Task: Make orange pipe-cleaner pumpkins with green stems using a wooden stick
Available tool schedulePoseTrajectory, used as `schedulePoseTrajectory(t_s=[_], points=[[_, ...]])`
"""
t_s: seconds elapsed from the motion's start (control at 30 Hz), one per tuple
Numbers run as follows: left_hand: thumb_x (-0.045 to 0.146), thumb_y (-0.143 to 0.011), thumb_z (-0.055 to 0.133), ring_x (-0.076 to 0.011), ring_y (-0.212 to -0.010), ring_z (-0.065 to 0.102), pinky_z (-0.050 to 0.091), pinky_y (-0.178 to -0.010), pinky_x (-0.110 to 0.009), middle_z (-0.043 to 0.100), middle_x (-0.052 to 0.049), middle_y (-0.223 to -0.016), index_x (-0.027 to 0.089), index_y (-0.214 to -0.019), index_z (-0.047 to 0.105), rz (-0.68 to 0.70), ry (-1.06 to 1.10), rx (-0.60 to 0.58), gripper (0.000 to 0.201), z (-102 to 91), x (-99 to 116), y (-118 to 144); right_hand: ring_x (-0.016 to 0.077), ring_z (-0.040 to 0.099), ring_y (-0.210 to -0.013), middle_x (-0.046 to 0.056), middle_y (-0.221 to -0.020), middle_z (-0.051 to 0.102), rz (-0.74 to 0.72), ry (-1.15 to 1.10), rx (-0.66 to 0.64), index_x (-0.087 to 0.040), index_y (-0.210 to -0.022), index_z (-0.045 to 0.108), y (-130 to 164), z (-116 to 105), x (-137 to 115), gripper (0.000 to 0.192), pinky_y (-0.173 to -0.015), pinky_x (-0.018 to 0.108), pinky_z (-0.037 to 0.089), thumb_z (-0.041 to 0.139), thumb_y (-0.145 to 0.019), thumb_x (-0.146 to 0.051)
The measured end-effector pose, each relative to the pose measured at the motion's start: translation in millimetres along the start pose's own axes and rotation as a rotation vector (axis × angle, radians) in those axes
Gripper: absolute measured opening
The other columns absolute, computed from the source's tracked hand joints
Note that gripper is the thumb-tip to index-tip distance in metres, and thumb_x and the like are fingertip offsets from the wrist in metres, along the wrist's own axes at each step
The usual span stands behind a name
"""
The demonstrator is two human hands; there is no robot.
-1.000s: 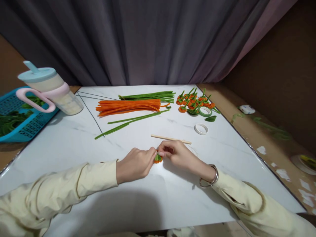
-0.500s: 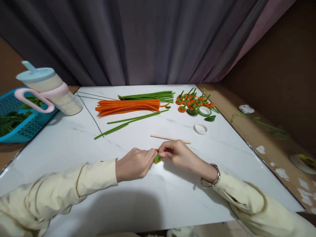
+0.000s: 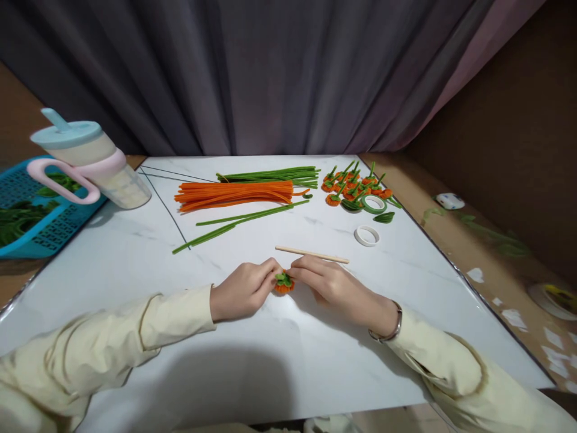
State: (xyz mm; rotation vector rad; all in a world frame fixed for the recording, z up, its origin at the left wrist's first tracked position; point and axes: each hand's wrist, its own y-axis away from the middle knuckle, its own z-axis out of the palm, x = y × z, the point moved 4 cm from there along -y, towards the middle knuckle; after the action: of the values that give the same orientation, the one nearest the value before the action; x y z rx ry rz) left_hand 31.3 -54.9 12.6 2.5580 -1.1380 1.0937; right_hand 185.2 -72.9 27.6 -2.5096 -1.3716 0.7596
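Between my fingertips is a small orange pipe-cleaner pumpkin point(image 3: 284, 287) with green pieces on its top. My left hand point(image 3: 247, 288) pinches it from the left, fingers curled. My right hand point(image 3: 336, 288) grips its right side, thumb mostly hidden beneath the fingers. Just beyond the hands lies a thin wooden stick point(image 3: 311, 254). Farther off are a bundle of orange pipe cleaners point(image 3: 234, 193), a bundle of green pipe cleaners point(image 3: 270, 174) and a few loose green stems point(image 3: 246, 221). Several similar pumpkins with upright green stems point(image 3: 354, 183) cluster at the back right.
A white tape ring point(image 3: 366, 236), a green tape roll point(image 3: 374, 204) and a green leaf shape point(image 3: 384, 218) lie on the right. At the left stand a tumbler with a pink handle point(image 3: 106, 165) and a blue basket point(image 3: 49, 231). A curtain point(image 3: 270, 78) hangs behind the table.
The pumpkin has been turned, so its orange side now faces me and its green top shows. My right fingers have straightened over its right side. The things on the table stay put.
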Motion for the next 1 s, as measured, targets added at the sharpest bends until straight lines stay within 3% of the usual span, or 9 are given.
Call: schedulePoseTrajectory(t_s=[0.17, 0.33, 0.73, 0.83, 1.0], points=[[0.019, -0.092, 0.029, -0.0109, -0.047, 0.048, 0.036, -0.048, -0.021, 0.052, 0.003, -0.061, 0.019, -0.083, 0.043, 0.04, -0.043, -0.018, 0.016, 1.7, 1.9, 0.7, 0.0195, 0.055, -0.076, 0.011, -0.085, 0.06, -0.052, 0.071, 0.017, -0.011, -0.096, 0.055, -1.5, 2.4, -3.1, 0.032, -0.062, 0.031, 0.05, 0.026, -0.088, 0.0], [0.02, -0.091, 0.031, -0.0115, -0.048, 0.05, 0.036, -0.05, -0.021, 0.052, 0.003, -0.06, 0.02, -0.081, 0.042, 0.015, -0.015, 0.005, 0.015, 0.8, 0.5, 0.1, 0.0194, 0.054, -0.073, 0.012, -0.08, 0.06, -0.089, 0.088, 0.096, -0.01, -0.093, 0.055, -0.9, 3.4, -3.8, 0.029, -0.06, 0.03, 0.049, 0.027, -0.092, -0.003], [0.019, -0.091, 0.032, -0.0109, -0.048, 0.049, 0.035, -0.049, -0.021, 0.051, 0.003, -0.059, 0.02, -0.081, 0.042, 0.024, -0.001, -0.012, 0.014, 2.0, -0.7, -0.1, 0.0182, 0.052, -0.069, 0.01, -0.078, 0.059, -0.124, 0.103, 0.121, -0.012, -0.093, 0.055, -0.5, 3.9, -6.0, 0.029, -0.057, 0.03, 0.046, 0.026, -0.094, -0.006], [0.02, -0.092, 0.03, -0.0113, -0.047, 0.049, 0.035, -0.048, -0.021, 0.051, 0.004, -0.058, 0.02, -0.081, 0.041, 0.027, -0.074, -0.005, 0.015, 1.6, 0.5, -0.4, 0.0193, 0.054, -0.075, 0.011, -0.083, 0.06, -0.086, 0.02, 0.096, -0.013, -0.098, 0.053, -0.8, 3.6, -0.8, 0.027, -0.062, 0.031, 0.048, 0.027, -0.093, -0.005], [0.02, -0.093, 0.028, -0.0136, -0.043, 0.052, 0.033, -0.045, -0.023, 0.054, 0.002, -0.058, 0.019, -0.081, 0.042, 0.043, -0.294, 0.01, 0.019, 4.0, 1.1, 0.6, 0.0169, 0.056, -0.08, 0.008, -0.09, 0.058, 0.107, -0.201, 0.046, -0.017, -0.098, 0.049, -2.4, -2.4, 8.1, 0.015, -0.068, 0.028, 0.046, 0.035, -0.094, -0.012]])
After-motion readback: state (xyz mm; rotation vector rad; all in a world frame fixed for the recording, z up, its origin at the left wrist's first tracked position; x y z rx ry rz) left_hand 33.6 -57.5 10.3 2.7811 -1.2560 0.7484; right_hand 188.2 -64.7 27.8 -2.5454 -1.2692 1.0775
